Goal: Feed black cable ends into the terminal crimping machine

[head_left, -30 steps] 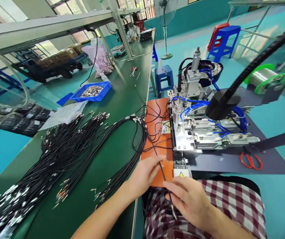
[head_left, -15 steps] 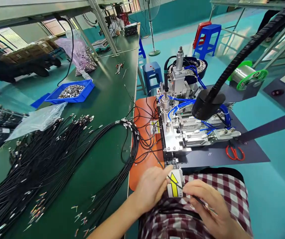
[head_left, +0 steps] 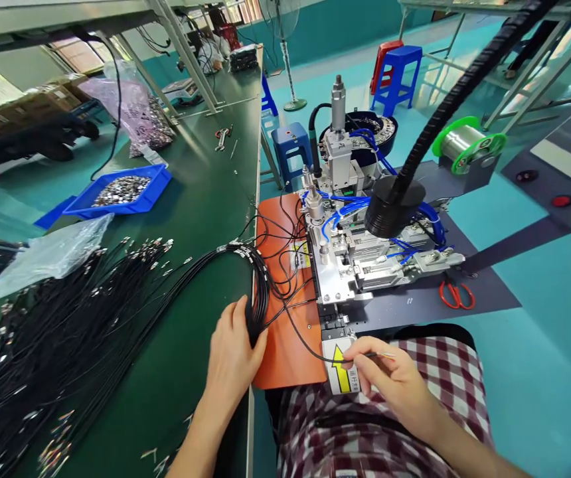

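My left hand [head_left: 233, 355] is wrapped round the bundle of black cables [head_left: 261, 292] where it bends over the green table's edge. Between the thumb and fingers of my right hand [head_left: 390, 378], above my lap, is the end of a single black cable [head_left: 310, 348]. Thin pale wires stick out past those fingers. That cable runs back over the orange mat [head_left: 285, 352] toward the bundle. A white label with a yellow arrow [head_left: 340, 372] lies beneath my right hand, at the front of the metal machine [head_left: 335, 272].
A large pile of black cables [head_left: 66, 318] covers the left of the green table [head_left: 206, 192]. Behind it stands a blue tray [head_left: 153, 192] of small metal parts. Red-handled scissors [head_left: 457, 295] lie right of the machine, under a black flexible arm [head_left: 465, 86].
My left hand has moved left from the single cable onto the bundle and closed round it. My right hand has shifted slightly left and up, still with the cable. The whole view has shifted.
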{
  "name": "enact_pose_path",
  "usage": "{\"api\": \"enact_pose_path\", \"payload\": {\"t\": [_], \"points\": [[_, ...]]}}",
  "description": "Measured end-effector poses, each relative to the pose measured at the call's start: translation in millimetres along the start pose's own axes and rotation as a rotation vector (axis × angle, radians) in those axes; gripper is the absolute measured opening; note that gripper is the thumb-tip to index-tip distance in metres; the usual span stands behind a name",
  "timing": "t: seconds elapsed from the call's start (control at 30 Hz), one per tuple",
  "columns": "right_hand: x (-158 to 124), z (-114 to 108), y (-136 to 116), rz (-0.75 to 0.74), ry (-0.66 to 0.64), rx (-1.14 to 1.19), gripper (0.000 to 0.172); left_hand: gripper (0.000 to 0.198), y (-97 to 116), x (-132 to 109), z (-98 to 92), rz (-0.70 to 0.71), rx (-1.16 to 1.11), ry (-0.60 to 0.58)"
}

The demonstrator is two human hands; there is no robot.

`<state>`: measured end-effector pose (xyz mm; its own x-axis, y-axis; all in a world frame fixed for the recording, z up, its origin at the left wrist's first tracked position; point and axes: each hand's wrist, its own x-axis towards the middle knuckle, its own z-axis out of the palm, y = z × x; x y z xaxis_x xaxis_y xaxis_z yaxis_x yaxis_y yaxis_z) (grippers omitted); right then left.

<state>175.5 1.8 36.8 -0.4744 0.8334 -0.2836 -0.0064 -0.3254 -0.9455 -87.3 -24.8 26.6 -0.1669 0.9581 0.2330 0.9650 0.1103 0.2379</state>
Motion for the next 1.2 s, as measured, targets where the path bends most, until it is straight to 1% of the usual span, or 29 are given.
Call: {"api": "enact_pose_path", "payload": {"t": [0.03,0.07,0.13,0.17,0.23,0.27,0.33,0.4,0.43,0.47,0.5,0.57,0.63,0.67,0.73,0.87,1.0,1.1,1.2], "points": [[1.7,2.7,-2.1,0.009,-0.002,0.002,0.022,0.058,13.2,-1.6,-8.5,0.057,0.020,0.038],[3.1,4.9,-3.7,0.013,-0.012,0.006,0.021,0.058,26.6,-3.7,-16.1,0.170,-0.035,0.036],[4.7,7.1,-5.6,0.016,-0.043,0.020,0.015,0.055,50.4,-7.6,-25.2,0.414,-0.218,-0.122],[4.9,6.5,-5.8,0.012,-0.045,0.019,0.011,0.047,59.5,-8.9,-26.0,0.475,-0.289,-0.194],[3.9,2.0,-4.9,-0.001,0.009,-0.015,0.012,0.025,70.5,-10.4,-21.5,0.512,-0.367,-0.318],[2.8,-1.5,-3.9,-0.004,0.049,-0.044,0.014,0.017,72.9,-10.7,-17.6,0.506,-0.370,-0.352],[0.2,-8.7,-1.2,-0.005,0.121,-0.096,0.012,0.015,74.8,-11.4,-10.5,0.498,-0.341,-0.398],[-1.2,-13.5,0.8,-0.008,0.153,-0.137,0.007,0.014,78.0,-11.9,-7.4,0.472,-0.348,-0.417],[-1.1,-14.6,1.3,-0.018,0.152,-0.160,0.005,0.014,81.2,-11.8,-7.6,0.446,-0.392,-0.429],[-0.2,-15.1,1.5,-0.030,0.146,-0.181,0.004,0.018,85.4,-11.4,-8.6,0.413,-0.464,-0.455],[1.1,-15.5,1.5,-0.036,0.132,-0.188,0.003,0.025,90.1,-10.6,-10.0,0.371,-0.562,-0.499],[4.4,-17.5,1.7,-0.011,0.061,-0.136,0.003,0.035,99.0,-8.3,-12.3,0.261,-0.775,-0.625],[6.8,-22.4,3.0,0.053,-0.018,-0.029,0.008,0.035,103.9,-6.1,-12.1,0.144,-0.926,-0.738],[7.3,-25.6,4.1,0.083,-0.040,0.018,0.012,0.034,104.4,-5.6,-11.0,0.093,-0.967,-0.765],[7.1,-31.6,6.2,0.123,-0.029,0.074,0.018,0.034,102.7,-5.8,-7.7,0.017,-0.998,-0.772],[6.4,-34.6,8.0,0.141,0.006,0.154,0.020,0.031,98.4,-8.0,-2.6,-0.066,-1.046,-0.768],[9.1,-29.3,8.7,0.140,0.011,0.242,0.022,0.033,100.6,-6.9,-0.7,-0.148,-1.147,-0.775],[11.0,-23.6,10.1,0.141,0.007,0.298,0.023,0.032,102.4,-3.6,0.7,-0.201,-1.268,-0.785],[11.7,-14.9,10.6,0.117,0.039,0.250,0.023,0.030,102.7,0.2,2.5,-0.245,-1.376,-0.805]]}}
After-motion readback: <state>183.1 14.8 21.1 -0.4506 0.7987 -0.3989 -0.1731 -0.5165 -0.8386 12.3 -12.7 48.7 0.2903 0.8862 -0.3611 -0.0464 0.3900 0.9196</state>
